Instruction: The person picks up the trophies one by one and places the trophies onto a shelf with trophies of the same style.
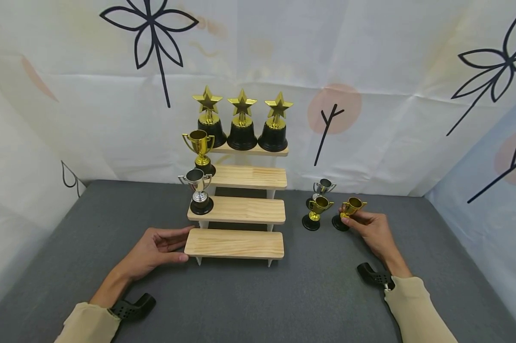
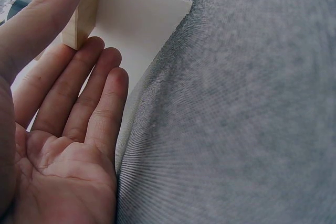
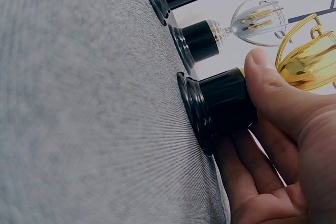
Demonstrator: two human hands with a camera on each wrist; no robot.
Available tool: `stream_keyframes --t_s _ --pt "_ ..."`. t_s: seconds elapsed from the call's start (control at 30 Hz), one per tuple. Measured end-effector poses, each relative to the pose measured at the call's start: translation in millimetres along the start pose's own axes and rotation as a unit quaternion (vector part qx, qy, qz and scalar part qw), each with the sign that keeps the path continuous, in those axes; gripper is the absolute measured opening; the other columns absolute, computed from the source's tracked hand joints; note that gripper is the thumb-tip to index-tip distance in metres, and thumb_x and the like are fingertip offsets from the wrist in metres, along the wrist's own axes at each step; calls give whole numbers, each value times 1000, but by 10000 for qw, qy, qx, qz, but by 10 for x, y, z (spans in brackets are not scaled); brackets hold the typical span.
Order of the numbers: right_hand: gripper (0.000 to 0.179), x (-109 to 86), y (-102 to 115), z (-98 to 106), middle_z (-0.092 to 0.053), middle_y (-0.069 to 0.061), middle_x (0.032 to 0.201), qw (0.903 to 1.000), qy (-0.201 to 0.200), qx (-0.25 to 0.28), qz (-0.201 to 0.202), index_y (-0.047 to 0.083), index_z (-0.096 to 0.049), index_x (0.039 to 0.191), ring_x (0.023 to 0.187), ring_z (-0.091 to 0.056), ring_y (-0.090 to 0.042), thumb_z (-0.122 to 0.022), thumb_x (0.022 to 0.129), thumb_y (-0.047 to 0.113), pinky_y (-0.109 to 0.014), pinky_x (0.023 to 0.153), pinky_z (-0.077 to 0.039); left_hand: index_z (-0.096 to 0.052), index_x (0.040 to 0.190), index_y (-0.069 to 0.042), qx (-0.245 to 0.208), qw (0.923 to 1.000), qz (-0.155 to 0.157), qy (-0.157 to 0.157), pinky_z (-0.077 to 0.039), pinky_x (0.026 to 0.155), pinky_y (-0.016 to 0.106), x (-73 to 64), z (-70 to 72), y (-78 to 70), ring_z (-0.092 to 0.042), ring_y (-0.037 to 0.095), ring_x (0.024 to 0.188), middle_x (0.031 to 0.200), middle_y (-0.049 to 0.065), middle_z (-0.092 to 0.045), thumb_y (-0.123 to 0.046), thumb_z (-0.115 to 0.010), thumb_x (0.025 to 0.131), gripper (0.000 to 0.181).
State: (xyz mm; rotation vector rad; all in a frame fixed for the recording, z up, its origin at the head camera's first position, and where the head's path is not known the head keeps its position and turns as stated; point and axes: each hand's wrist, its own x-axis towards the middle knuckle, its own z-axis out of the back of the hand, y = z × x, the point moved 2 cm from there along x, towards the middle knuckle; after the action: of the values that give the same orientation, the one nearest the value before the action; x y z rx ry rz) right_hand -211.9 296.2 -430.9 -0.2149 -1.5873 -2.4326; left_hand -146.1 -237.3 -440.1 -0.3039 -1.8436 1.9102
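At the left end of the lowest step of a wooden tiered stand [image 1: 234, 244], my left hand [image 1: 159, 250] touches the board with extended fingers and thumb. The left wrist view shows the fingers [image 2: 100, 98] against the board's end [image 2: 86, 11], the palm holding nothing. My right hand [image 1: 371, 231] pinches a small gold trophy cup [image 1: 353, 206] between thumb and fingers at its black base [image 3: 226, 98]. That base is on or just at the grey table; exact contact is unclear. Beside it stand another gold trophy cup [image 1: 319, 206] and a silver one [image 1: 323, 186], partly hidden.
Three gold star trophies [image 1: 242, 119] line the stand's top step. A larger gold cup [image 1: 201, 147] occupies the left end of the step below, and a silver cup [image 1: 199, 188] the one under that. Behind the grey table [image 1: 258, 300] hangs a patterned white cloth [image 1: 386, 143].
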Motion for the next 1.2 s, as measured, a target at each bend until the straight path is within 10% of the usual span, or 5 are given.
stream_keyframes --t_s 1.2 --pt "34 27 -37 27 -75 -1 111 9991 -250 321 -144 -9 -70 121 108 -66 1 -73 96 14 -13 87 -55 -42 140 23 -5 9999 -99 82 -55 98 30 17 -3 2 -61 14 123 138 -2 -61 13 -74 85 64"
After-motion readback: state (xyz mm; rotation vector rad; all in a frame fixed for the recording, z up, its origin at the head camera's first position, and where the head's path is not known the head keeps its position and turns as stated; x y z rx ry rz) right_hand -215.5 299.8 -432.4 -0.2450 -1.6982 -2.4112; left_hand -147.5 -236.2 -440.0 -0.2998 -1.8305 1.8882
